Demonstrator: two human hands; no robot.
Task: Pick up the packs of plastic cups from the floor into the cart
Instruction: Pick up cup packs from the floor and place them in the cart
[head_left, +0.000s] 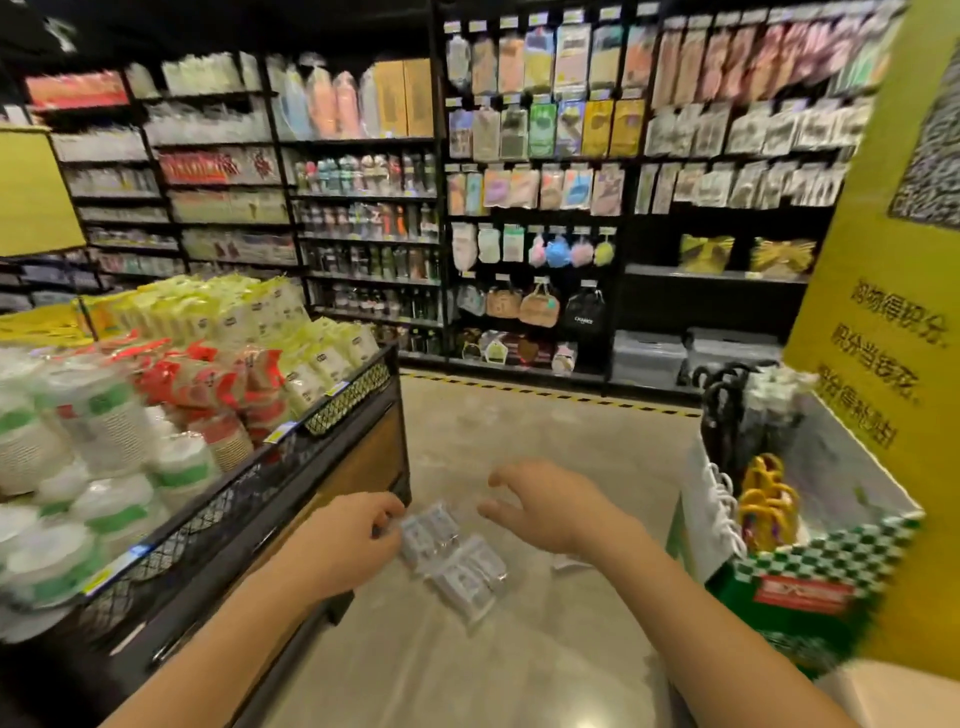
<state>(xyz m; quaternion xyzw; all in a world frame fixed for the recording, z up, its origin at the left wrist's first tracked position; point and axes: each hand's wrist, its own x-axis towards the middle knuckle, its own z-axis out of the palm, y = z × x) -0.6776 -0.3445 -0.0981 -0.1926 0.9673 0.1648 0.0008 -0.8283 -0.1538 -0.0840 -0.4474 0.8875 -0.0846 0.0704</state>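
Head view, shop aisle. The cart, a black mesh-sided bin, stands at the left and is heaped with wrapped stacks of cups and other packets. The packs of plastic cups, clear-wrapped and lying side by side, rest on the floor just right of the cart's front corner and outside it.

The left hand is beside the cart's wall, its fingers curled at the edge of the packs nearest the cart. Blur prevents telling whether they pinch the wrapping or only touch it. The right hand is on the side of the packs away from the cart. Its fingers are spread and loosely bent, and they hold nothing and touch nothing.

Well to the right of the cart, across the aisle, stands a green-and-white checkered box. Beyond the cart, dark shelves of hanging goods line the back wall.
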